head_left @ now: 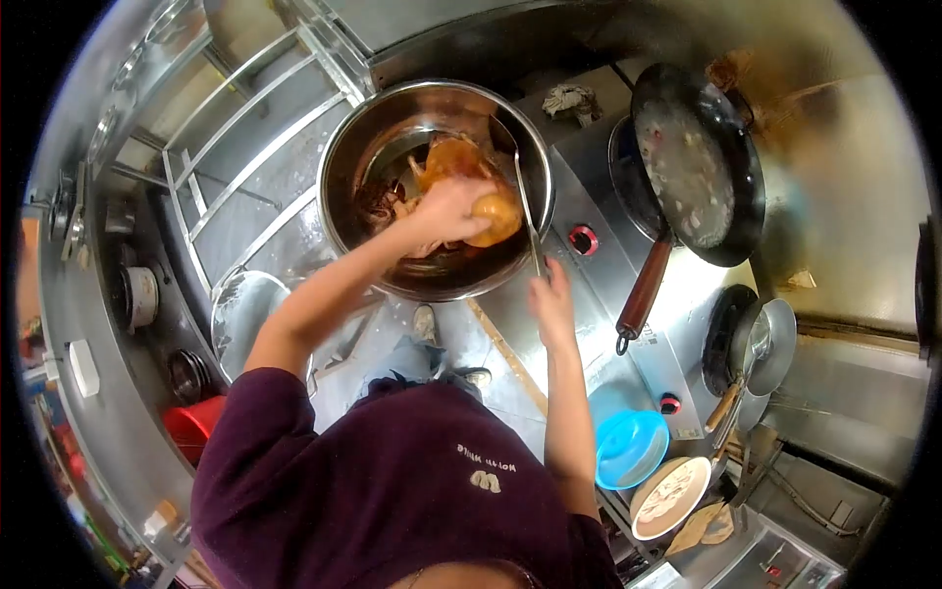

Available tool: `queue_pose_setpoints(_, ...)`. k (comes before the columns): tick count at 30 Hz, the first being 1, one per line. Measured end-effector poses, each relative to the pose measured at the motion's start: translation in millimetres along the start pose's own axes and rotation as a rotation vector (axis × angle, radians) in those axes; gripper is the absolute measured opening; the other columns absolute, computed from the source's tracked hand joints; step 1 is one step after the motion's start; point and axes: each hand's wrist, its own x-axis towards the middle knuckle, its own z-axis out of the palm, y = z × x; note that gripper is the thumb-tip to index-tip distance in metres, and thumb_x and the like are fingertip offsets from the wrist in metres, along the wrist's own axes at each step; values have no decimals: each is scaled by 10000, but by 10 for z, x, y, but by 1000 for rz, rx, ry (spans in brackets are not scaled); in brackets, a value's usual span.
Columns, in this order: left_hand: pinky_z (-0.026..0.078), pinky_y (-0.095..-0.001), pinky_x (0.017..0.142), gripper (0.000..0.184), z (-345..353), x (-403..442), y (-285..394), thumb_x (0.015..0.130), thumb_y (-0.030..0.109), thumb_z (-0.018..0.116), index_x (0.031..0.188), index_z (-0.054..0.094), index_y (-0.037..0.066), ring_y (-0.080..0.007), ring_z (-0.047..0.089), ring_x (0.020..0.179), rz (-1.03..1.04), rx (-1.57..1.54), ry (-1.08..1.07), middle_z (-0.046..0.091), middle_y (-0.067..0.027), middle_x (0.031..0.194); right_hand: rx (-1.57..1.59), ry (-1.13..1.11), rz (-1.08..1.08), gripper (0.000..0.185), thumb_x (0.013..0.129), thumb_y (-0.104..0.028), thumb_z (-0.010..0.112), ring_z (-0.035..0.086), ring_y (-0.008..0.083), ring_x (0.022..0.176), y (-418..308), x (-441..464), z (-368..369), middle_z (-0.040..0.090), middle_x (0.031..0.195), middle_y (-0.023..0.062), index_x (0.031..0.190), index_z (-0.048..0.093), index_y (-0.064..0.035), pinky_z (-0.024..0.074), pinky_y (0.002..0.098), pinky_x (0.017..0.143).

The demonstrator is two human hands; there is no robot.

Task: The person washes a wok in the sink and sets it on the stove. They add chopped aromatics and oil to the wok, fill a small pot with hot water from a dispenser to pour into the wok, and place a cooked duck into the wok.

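Note:
A large steel basin [339,211] holds a whole golden-brown chicken [500,218], glossy on its surface, with darker pieces [381,204] lying to its left. My left hand [451,211] reaches into the basin and grips the chicken; motion smears it a little, and its palm side is hidden. Closed around the lower end of a long metal-handled utensil [528,201] is my right hand [551,293], just outside the basin's right rim. The utensil slants up into the basin along its right inner wall. I cannot make out the shape of its far end.
On the stove to the right, a black wok [751,201] holds pale, cloudy liquid with bits in it. Its wooden handle [646,294] points toward me. Nearer are a blue bowl [618,452], a cream bowl [643,525] and smaller pans [780,344]. A metal rack [250,172] stands left.

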Motion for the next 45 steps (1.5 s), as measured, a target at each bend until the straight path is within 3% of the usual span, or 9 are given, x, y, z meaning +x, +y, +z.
queue_pose_setpoints(2,458,-362,648,292,-230,129,2,614,187,607,864,562,44,-340,573,753,-148,-173,23,584,-178,779,71,-10,38,506,750,-70,486,361,60,463,57,-58,10,417,597,-21,1234,343,-23,274,197,400)
queue_pose_setpoints(8,434,-222,632,213,-908,469,204,695,15,533,904,550,-22,-79,535,717,-234,-580,95,587,-14,801,-396,47,-121,456,757,-86,478,419,95,504,192,-135,-42,479,642,34,1193,385,14,333,237,441)
queue_pose_setpoints(14,441,-213,676,310,-1327,725,500,654,-13,538,963,559,-12,-101,554,754,-186,-595,327,604,-37,830,-708,53,-250,475,732,-143,451,563,409,737,150,-365,144,574,802,247,1189,383,-35,436,449,662)
queue_pose_setpoints(23,475,-324,747,305,-1943,1398,818,718,37,510,1020,492,2,-217,567,852,80,-908,345,563,-91,952,-982,-77,-207,519,768,-199,468,549,372,880,290,-411,340,487,1082,218,1247,323,-63,447,446,767)
queue_pose_setpoints(26,463,-277,568,219,-1876,1585,1858,675,24,454,875,542,30,-151,542,622,-16,-865,594,574,-55,773,-943,-101,-295,525,780,-216,460,543,380,889,384,-373,414,481,1085,224,1255,299,-62,443,454,768)
queue_pose_setpoints(29,478,-263,661,258,-2086,1873,1493,684,16,419,915,534,12,-143,562,726,364,-1055,201,578,-68,817,-854,-155,-359,518,797,-236,462,546,384,880,331,-409,386,479,1073,234,1244,297,-35,444,457,758)
queue_pose_setpoints(35,471,-342,788,258,-1806,2489,2400,725,115,474,935,518,-28,-246,574,819,59,-1021,397,589,-135,895,-633,-315,-529,653,829,-428,478,568,208,770,163,-507,76,442,1175,184,1290,231,-37,501,332,635)
queue_pose_setpoints(38,465,-354,804,284,-1529,2746,2696,711,123,478,945,507,-35,-268,565,833,104,-1115,339,584,-146,900,-538,-345,-342,697,778,-479,531,499,336,1018,18,-576,-153,430,1193,195,1256,312,-21,414,391,822)
queue_pose_setpoints(45,444,-343,814,313,-984,3643,2360,726,115,503,1012,477,-10,-250,531,913,127,-1074,200,544,-130,981,-550,-101,-376,634,776,-480,536,562,334,853,490,-594,-600,561,953,164,1214,371,-52,449,375,729)
